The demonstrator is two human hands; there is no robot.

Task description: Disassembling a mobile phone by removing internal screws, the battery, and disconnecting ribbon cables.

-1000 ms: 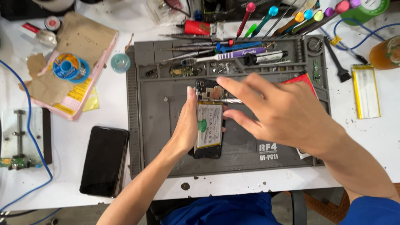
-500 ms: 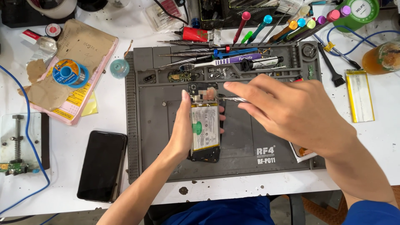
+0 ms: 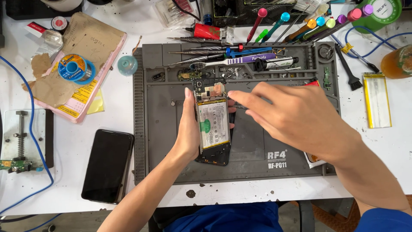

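Note:
An opened phone (image 3: 212, 124) with its back cover off lies on the grey repair mat (image 3: 163, 137), its battery and boards exposed. My left hand (image 3: 187, 129) grips the phone along its left edge, fingertips showing on the right side. My right hand (image 3: 296, 118) reaches in from the right and pinches thin metal tweezers (image 3: 238, 107), whose tip sits beside the phone's upper right edge near the top board.
A black phone (image 3: 107, 165) lies face up left of the mat. Screwdrivers, a toothbrush and tweezers fill the mat's top tray (image 3: 231, 56). A loose battery (image 3: 377, 99) lies at right, a solder spool (image 3: 75, 68) on papers at left, a small clamp jig (image 3: 19, 137) at far left.
My right hand has lowered and drawn in closer to the phone's upper right edge. My left hand keeps its hold on the phone, which stays in place on the mat.

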